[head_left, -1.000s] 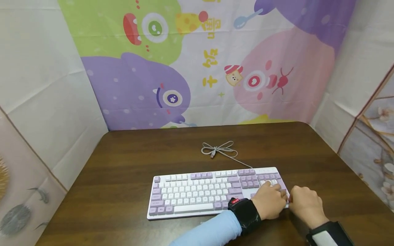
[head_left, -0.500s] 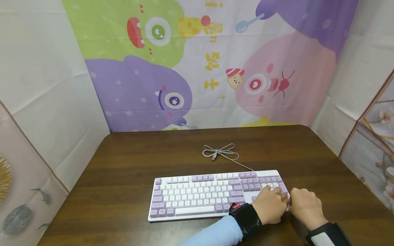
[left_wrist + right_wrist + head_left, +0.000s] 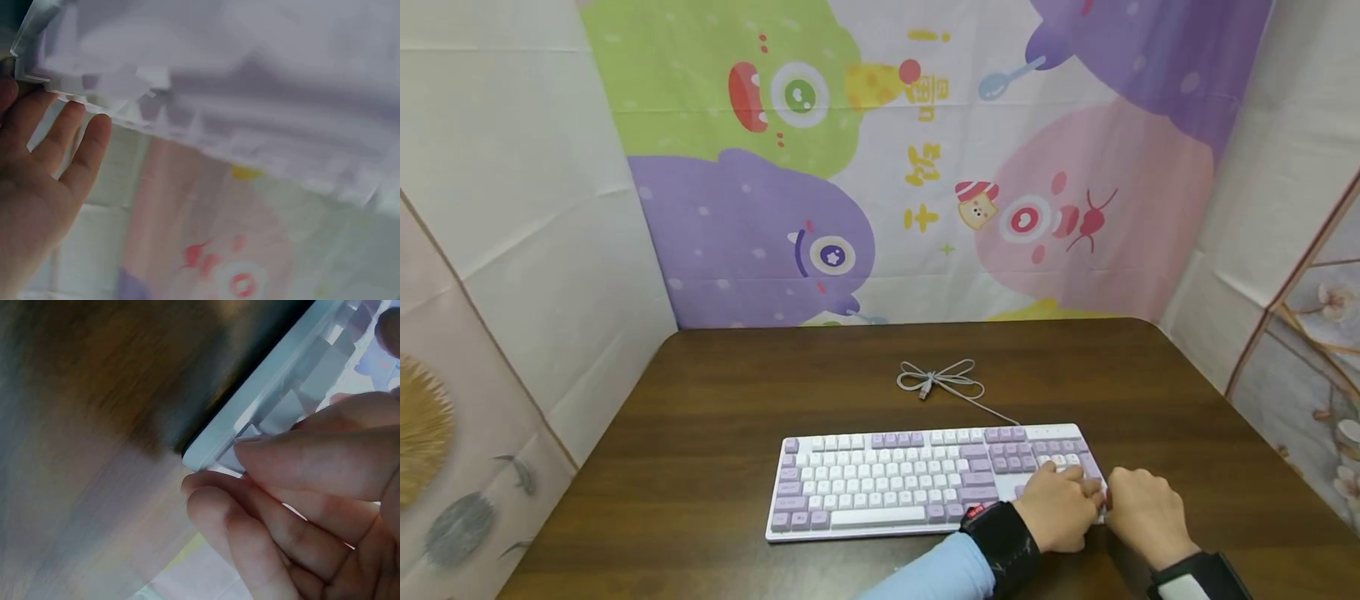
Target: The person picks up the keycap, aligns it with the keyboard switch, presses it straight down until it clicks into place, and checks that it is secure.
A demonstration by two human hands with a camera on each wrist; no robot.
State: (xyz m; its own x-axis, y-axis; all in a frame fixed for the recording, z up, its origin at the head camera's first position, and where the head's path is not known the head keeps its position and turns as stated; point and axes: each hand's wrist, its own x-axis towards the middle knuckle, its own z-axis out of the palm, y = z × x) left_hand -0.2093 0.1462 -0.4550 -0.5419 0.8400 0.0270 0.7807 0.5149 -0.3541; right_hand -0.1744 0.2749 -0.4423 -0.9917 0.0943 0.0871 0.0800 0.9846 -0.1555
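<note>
A white and lavender keyboard (image 3: pixel 865 479) lies on the brown table. Over the number keys at its right end is my left hand (image 3: pixel 1058 508), its fingertips on or near the keys. The left wrist view has those fingers (image 3: pixel 87 156) loosely extended at the keyboard's edge. My right hand (image 3: pixel 1148 512) is curled at the right edge, close beside the left. In the right wrist view its thumb touches a lavender corner key (image 3: pixel 231 456), with the index finger bent against the keyboard's side. Contact under both hands is partly hidden.
Behind the keyboard lies its bundled grey cable (image 3: pixel 940 380) with a USB plug. The wooden table (image 3: pixel 655 492) reaches back to a cartoon-printed cloth (image 3: pixel 925 275). Pale panels stand at the left and right.
The whole head view has shifted, so the table and keyboard sit slightly lower. Both hands keep nearly the same place on the keyboard.
</note>
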